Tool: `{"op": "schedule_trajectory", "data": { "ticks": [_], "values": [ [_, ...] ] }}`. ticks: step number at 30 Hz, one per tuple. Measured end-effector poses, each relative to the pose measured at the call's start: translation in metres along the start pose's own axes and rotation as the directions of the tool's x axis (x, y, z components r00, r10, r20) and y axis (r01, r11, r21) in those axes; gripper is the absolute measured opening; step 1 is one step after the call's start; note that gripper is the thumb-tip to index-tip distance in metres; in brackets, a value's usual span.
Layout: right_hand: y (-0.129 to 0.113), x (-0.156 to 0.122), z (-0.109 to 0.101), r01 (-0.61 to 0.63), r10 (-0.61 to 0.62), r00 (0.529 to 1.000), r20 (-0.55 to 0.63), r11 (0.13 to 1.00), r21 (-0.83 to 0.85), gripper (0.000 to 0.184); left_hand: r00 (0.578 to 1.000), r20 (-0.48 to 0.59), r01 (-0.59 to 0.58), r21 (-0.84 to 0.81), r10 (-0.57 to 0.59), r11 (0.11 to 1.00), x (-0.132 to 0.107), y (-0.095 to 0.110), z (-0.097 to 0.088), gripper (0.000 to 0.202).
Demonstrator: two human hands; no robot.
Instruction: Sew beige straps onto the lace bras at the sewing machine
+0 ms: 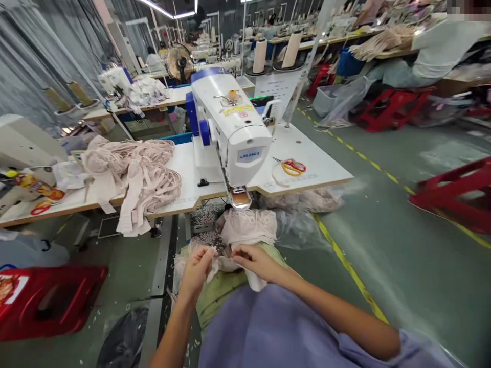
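A pale pink bra (249, 225) lies over my lap, its cups just below the sewing machine's front end. My left hand (200, 263) pinches a thin part of the bra between thumb and fingertips. A short way to the right, my right hand (256, 259) is closed on another part of it, and a strip of fabric hangs below the fingers. The exact parts pinched are too small to make out. In front stands a white and blue sewing machine (233, 122), apart from both hands.
Several pink bras (141, 168) are heaped on the table left of the machine. Scissors (293, 167) with red and orange handles lie on the white tabletop (322, 168) at right. Red stools (49, 301) stand on both sides. A plastic bag (299, 227) hangs beneath the table.
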State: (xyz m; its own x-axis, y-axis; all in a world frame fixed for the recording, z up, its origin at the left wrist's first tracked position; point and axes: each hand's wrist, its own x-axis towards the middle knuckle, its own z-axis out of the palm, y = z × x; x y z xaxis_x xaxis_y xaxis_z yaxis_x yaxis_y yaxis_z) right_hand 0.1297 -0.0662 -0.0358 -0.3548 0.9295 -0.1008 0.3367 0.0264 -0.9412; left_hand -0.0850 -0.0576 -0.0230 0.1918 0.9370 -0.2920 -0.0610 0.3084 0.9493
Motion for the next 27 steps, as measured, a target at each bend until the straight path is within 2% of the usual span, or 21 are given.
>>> {"op": "schedule_trajectory", "data": {
  "ticks": [3,5,9,12,17,21,23,27],
  "values": [
    [-0.011,-0.001,-0.016,0.019,-0.016,0.999,-0.031,0.994,0.11,0.037,0.995,0.097,-0.042,0.13,0.03,0.991,-0.001,0.007,0.026,0.036],
    [-0.018,-0.004,-0.03,0.026,-0.023,0.999,-0.032,0.993,0.111,0.042,0.987,0.147,-0.095,0.221,0.063,0.971,-0.002,0.016,0.037,0.033],
    [-0.025,-0.009,-0.056,-0.015,0.012,0.999,0.045,0.997,0.07,0.045,0.968,0.224,-0.195,0.372,0.116,0.908,-0.004,0.031,0.056,0.031],
    [-0.023,-0.012,-0.068,-0.021,0.016,0.994,0.105,0.999,0.048,0.041,0.957,0.262,-0.235,0.432,0.128,0.871,-0.004,0.034,0.069,0.029],
    [-0.018,-0.015,-0.085,-0.026,0.016,0.986,0.168,0.998,0.058,0.032,0.943,0.313,-0.269,0.515,0.113,0.814,0.0,0.03,0.082,0.031],
    [-0.015,-0.021,-0.096,0.073,-0.07,0.992,0.108,0.997,-0.027,0.023,0.942,0.32,-0.277,0.576,0.099,0.769,0.005,0.027,0.09,0.031],
    [-0.012,-0.024,-0.101,0.126,-0.12,0.988,0.096,0.99,-0.06,0.018,0.943,0.317,-0.274,0.585,0.095,0.763,0.008,0.025,0.093,0.031],
    [-0.004,-0.026,-0.107,0.122,-0.119,0.987,0.112,0.992,-0.017,0.019,0.946,0.321,-0.239,0.576,0.053,0.782,0.014,0.023,0.1,0.031]
  ]
}}
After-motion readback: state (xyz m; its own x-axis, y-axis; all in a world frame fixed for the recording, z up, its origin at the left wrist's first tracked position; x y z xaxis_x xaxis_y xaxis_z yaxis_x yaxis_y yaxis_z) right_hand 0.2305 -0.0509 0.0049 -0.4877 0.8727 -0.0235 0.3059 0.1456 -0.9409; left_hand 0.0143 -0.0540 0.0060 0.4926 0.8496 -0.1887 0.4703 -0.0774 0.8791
